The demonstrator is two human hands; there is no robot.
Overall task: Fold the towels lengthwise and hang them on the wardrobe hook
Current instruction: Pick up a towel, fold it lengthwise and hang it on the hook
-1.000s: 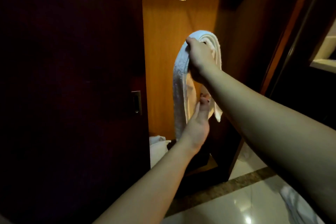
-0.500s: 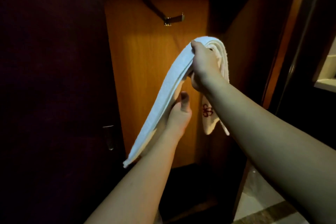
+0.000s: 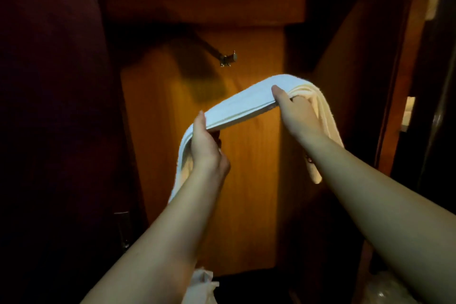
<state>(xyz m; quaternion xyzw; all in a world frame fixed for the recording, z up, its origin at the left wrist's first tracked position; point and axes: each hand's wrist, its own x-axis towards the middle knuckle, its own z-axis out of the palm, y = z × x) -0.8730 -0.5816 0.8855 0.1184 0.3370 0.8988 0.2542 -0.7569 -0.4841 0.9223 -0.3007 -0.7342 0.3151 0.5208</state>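
Head view: a white towel (image 3: 243, 103), folded into a long narrow band, stretches across the middle of the frame between two raised hands. The left hand (image 3: 206, 145), left of centre, grips the band with its thumb on top and its fingers curled underneath; past it the towel's left end droops down and is partly hidden behind the left forearm. The right hand (image 3: 294, 111), higher and right of centre, pinches the band with the thumb lying on the upper face and the fingers tucked into the folds; beyond it the right end hangs down behind the right forearm, with a small red mark just showing at the arm's edge. Between the hands the band runs nearly straight, rising toward the right, its stacked edges visible along the near side.

Above the towel, in the upper middle of the frame, a metal wardrobe hook (image 3: 228, 58) juts from the orange-brown wood back panel (image 3: 246, 180); the towel is below it and apart from it. A dark wardrobe door (image 3: 49, 106) fills the left side. At the bottom centre a scrap of white cloth (image 3: 201, 284) shows beside the left arm.
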